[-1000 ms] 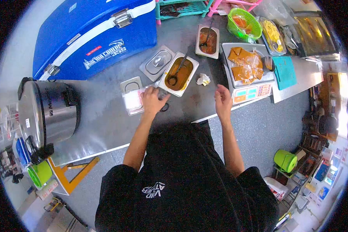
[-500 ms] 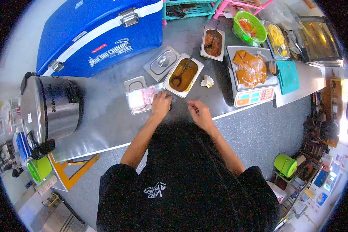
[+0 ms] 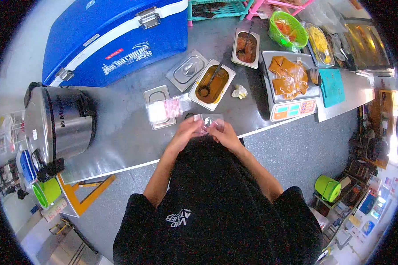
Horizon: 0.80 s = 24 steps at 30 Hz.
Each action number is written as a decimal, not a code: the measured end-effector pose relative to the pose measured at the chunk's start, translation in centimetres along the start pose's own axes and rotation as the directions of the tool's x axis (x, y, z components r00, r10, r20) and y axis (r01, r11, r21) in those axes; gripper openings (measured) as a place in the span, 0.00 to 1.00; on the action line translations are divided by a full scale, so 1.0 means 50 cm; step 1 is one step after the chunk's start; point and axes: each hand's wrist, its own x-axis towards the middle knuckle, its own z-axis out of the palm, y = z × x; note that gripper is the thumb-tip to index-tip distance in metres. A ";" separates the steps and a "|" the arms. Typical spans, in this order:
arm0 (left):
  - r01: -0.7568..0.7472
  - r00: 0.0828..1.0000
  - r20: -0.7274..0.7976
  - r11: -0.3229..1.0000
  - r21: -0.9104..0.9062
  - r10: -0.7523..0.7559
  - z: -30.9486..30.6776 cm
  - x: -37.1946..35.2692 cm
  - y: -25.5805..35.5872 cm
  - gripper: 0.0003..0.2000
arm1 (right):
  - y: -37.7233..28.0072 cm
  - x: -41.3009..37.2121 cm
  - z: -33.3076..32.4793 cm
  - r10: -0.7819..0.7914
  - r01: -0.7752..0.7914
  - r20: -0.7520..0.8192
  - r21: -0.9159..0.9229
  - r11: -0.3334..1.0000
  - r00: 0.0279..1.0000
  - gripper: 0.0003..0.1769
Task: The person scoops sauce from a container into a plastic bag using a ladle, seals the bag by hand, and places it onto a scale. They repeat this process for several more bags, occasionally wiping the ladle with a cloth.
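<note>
A small clear plastic bag [image 3: 214, 118] is pinched between my two hands, close to my body at the table's front edge. My left hand [image 3: 188, 131] grips its left side, and my right hand [image 3: 226, 134] closes on its right side. Just left of them, a stack of clear plastic bags with red print [image 3: 166, 109] lies across a steel lid [image 3: 154, 96]. Beyond my hands stands a steel pan of brown sauce [image 3: 213, 85] with a ladle [image 3: 216, 73] resting in it. A crumpled white scrap [image 3: 239, 92] lies to the pan's right.
Behind are another steel lid [image 3: 187, 71], a pan of reddish food [image 3: 246, 48] and a blue cooler [image 3: 119, 44]. A large steel pot [image 3: 68, 121] stands left. On the right are a scale [image 3: 292, 110] bearing bagged brown food [image 3: 289, 77], a green basket [image 3: 288, 31] and a teal board [image 3: 332, 87].
My left hand has moved right, away from the stack of bags, with one bag. My right hand has come in to meet it, and both now hold the bag.
</note>
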 end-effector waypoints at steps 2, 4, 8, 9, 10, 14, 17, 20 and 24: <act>-0.095 0.995 0.035 0.959 0.267 0.089 -0.015 -0.002 0.000 0.13 | -0.005 0.000 -0.005 -0.013 0.012 -0.008 -0.052 0.999 1.000 0.09; -0.152 0.988 0.076 0.880 0.450 0.131 -0.019 -0.016 0.006 0.14 | -0.022 -0.011 -0.007 0.025 -0.025 0.002 -0.083 0.996 1.000 0.09; -0.162 0.987 0.127 0.692 0.703 0.103 -0.033 -0.034 0.026 0.14 | 0.015 0.003 -0.027 -0.069 0.062 -0.009 -0.332 0.941 0.998 0.11; -0.173 0.985 0.112 0.680 0.712 0.133 -0.033 -0.035 0.026 0.14 | 0.035 0.010 -0.031 -0.158 0.134 -0.017 -0.445 0.886 0.987 0.12; -0.182 0.982 0.099 0.668 0.721 0.161 -0.033 -0.036 0.025 0.14 | 0.007 0.003 -0.015 -0.352 0.219 -0.149 -0.548 0.807 0.924 0.14; -0.237 0.967 0.081 0.744 0.625 0.240 -0.027 -0.037 0.018 0.15 | -0.082 -0.041 0.025 -0.665 0.397 -0.140 -0.707 0.586 0.734 0.19; -0.159 0.987 0.060 0.817 0.554 0.152 0.010 -0.049 0.035 0.16 | -0.113 -0.074 0.043 -0.350 0.329 0.051 -0.493 0.806 0.935 0.20; -0.125 0.991 0.112 0.823 0.554 0.075 0.018 -0.050 0.039 0.16 | -0.122 -0.081 0.047 -0.167 0.225 0.168 -0.437 0.871 0.972 0.16; -0.052 0.972 0.224 0.851 0.522 -0.077 0.018 -0.056 0.054 0.13 | -0.130 -0.075 0.022 -0.001 0.097 0.300 -0.303 0.948 0.954 0.10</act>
